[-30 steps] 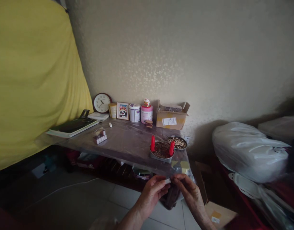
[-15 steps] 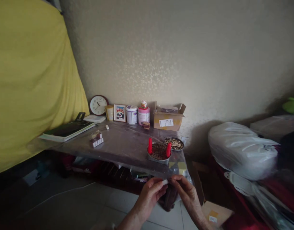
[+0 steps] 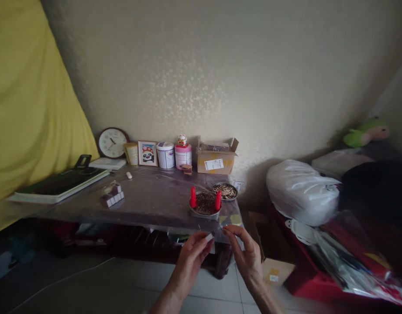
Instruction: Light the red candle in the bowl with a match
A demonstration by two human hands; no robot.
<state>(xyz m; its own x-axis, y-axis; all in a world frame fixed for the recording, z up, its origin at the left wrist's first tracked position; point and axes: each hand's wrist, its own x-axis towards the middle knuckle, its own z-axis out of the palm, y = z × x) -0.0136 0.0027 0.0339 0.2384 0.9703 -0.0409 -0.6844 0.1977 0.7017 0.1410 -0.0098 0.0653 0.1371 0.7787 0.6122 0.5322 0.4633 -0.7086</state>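
Observation:
My left hand [image 3: 193, 255] holds a small matchbox [image 3: 209, 237] between thumb and fingers, its pale end showing. To the right, my right hand [image 3: 245, 250] pinches what looks like a thin match [image 3: 224, 229], mostly covered by the fingertips; no flame shows. Both hands are in front of the table's near right corner, a small gap between them. Just beyond them stands a round tin [image 3: 205, 213] of dark grains with two red candles, the left one [image 3: 193, 197] and the right one [image 3: 218, 200], upright at its sides. Behind it lies a round tin of matchsticks [image 3: 225, 191].
A stack of matchboxes [image 3: 112, 196] lies left on the plastic-covered table [image 3: 155, 192]. Along the wall stand a clock [image 3: 113, 142], a framed panda picture [image 3: 147, 153], canisters [image 3: 166, 156] and a cardboard box [image 3: 215, 161]. White bags [image 3: 299, 189] are piled at the right.
My hands have moved apart, the right one drawing away from the matchbox. The view has turned to the right, so the table things sit further left.

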